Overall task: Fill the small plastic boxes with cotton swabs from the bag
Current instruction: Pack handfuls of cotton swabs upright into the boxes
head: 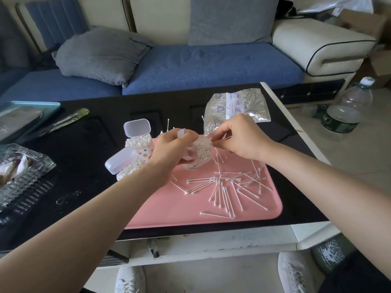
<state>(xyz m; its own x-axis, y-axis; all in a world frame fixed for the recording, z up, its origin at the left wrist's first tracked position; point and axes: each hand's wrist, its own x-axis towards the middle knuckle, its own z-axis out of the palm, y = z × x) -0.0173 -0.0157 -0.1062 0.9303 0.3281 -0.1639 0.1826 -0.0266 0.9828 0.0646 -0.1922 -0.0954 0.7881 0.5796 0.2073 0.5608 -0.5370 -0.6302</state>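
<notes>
Head view: the left hand (169, 146) is gripping a tilted box (198, 154).
Right hand (239, 138): pinching swabs (220, 139), their long axis pointing into the box mouth.

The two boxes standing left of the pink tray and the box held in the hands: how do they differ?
The two standing boxes rest on the black table, untouched; the held box is gripped by the left hand above the pink tray. The right hand is feeding swabs into it. All hold swabs, lids open.
</notes>
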